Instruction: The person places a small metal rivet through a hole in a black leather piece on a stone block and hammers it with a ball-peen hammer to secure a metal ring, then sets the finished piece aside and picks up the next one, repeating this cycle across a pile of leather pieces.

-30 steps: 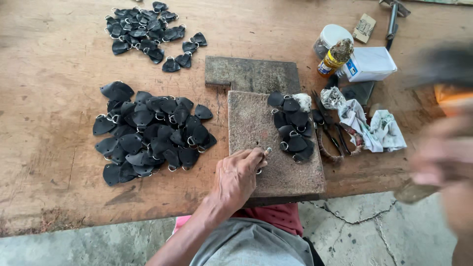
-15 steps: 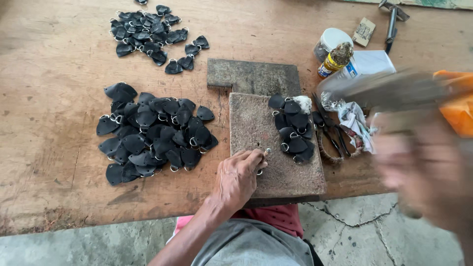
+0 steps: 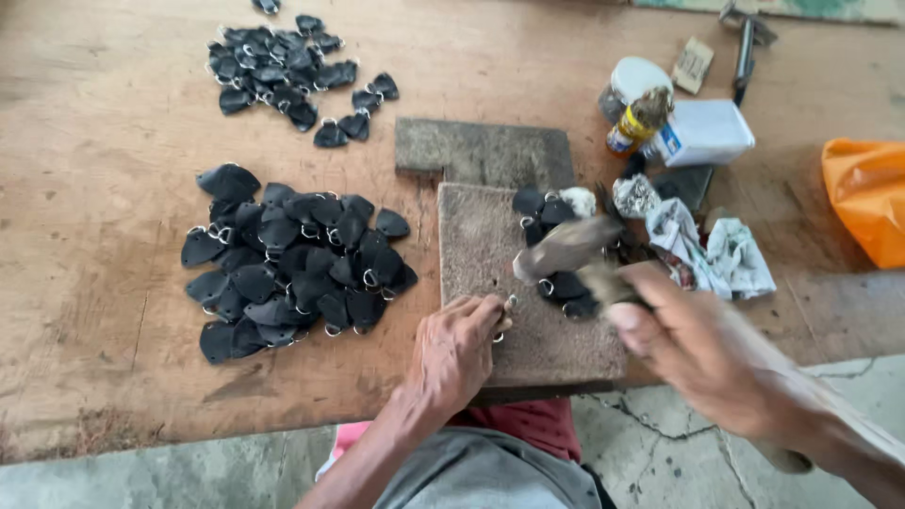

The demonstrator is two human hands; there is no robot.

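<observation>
The right hand (image 3: 702,353) has swung down from the upper right, where half a second ago it was only a raised blur, and now sits at about four o'clock from the wooden block (image 3: 528,283), closed around the handle of a hammer (image 3: 566,247) whose blurred head hangs just above the block's right half. That reads as a blow in mid-swing, aimed toward the small metal ring piece (image 3: 504,316) that the left hand (image 3: 457,353) pinches with fingers together against the block's lower part, near six o'clock of its surface. Compared with the earlier pictures, the left hand has not shifted: it holds the same spot on the block, thumb and fingertips closed on the piece. Whether the hammer has touched the piece cannot be told, as the head is smeared by motion. The small heap of black leather tabs (image 3: 551,212) lies on the block's upper right corner, partly covered by the hammer now. The large pile of black tabs (image 3: 292,259) rests on the table (image 3: 113,141) at nine o'clock from the block, and a second pile (image 3: 283,75) lies at eleven o'clock, both unchanged. An orange bag (image 3: 867,198) lies at three o'clock.
</observation>
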